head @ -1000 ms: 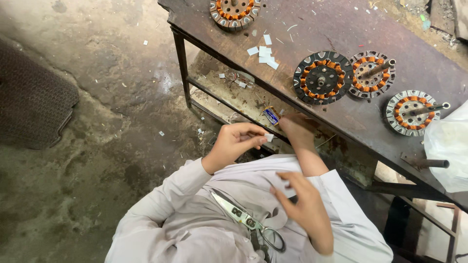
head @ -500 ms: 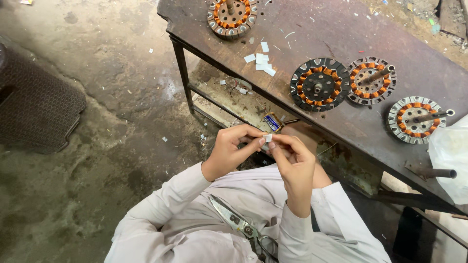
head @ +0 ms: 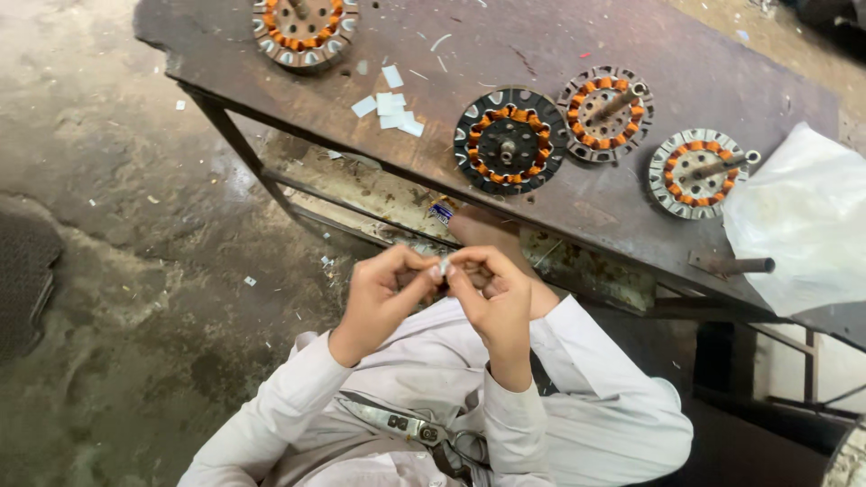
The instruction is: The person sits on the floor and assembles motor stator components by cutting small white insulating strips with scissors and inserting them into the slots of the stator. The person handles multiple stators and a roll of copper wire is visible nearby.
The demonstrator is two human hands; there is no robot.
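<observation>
My left hand [head: 379,293] and my right hand [head: 492,293] meet in front of my chest, fingertips pinched together on a small white paper strip [head: 442,267]. Both hands hover below the front edge of a dark metal workbench [head: 541,212]. A pair of scissors [head: 406,426] lies on my lap, under my forearms. On the bench above the hands sits a black stator with orange copper windings [head: 508,142], and a little heap of white paper pieces [head: 390,102] lies to its left.
Three more wound stators stand on the bench: one at the far left [head: 302,27], two to the right [head: 604,113] [head: 699,171]. A white plastic bag [head: 803,225] and a metal rod [head: 735,265] sit at the bench's right end. Grey concrete floor [head: 108,225] spreads left.
My right hand rose from my lap to meet the left one. Both hands now pinch the small paper strip together. The view has shifted slightly.
</observation>
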